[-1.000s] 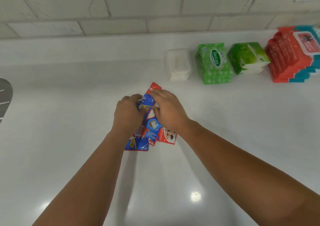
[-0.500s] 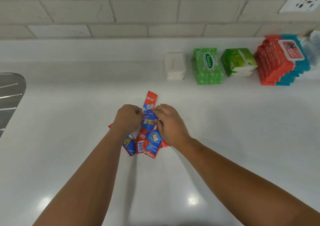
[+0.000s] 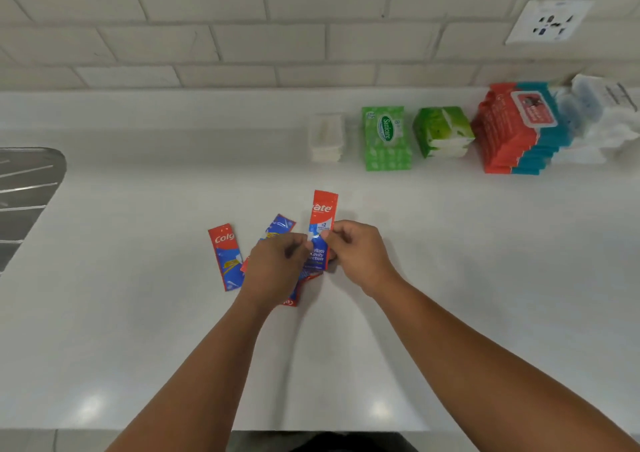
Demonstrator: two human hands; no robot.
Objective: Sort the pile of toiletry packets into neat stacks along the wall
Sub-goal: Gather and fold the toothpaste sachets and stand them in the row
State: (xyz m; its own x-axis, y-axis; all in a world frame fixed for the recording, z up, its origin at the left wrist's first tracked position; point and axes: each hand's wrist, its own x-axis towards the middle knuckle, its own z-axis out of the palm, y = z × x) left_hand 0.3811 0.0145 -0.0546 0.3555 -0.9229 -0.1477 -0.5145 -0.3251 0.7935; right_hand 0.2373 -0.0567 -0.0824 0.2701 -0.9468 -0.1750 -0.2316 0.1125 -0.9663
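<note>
Middle of the frame: both hands meet on one red-and-blue toothpaste sachet (image 3: 323, 214), its red end pointing toward the wall. The right hand (image 3: 360, 257) has its grip clamped on the sachet's right edge, thumb and forefinger pinching. The left hand (image 3: 277, 268) has its curled fingers closed on the left edge.

Left of the hands, a second sachet (image 3: 227, 257) lies flat and alone on the white counter (image 3: 138, 313). A third sachet (image 3: 281, 225) pokes out above the left knuckles. A red corner (image 3: 290, 302) of another shows below that wrist (how many more lie under the hand cannot be told).

Along the wall, in the upper right of the frame, five groups stand in a row:
- a white stack (image 3: 327, 138)
- a green Sanicare stack (image 3: 386, 140)
- a green-and-white stack (image 3: 443, 133)
- a red-and-teal stack (image 3: 509, 133)
- a loose white-and-blue heap (image 3: 595, 119) at the far right edge

One wall socket (image 3: 550, 20) sits above them. One steel drainer (image 3: 24, 192) shows at the left edge.
</note>
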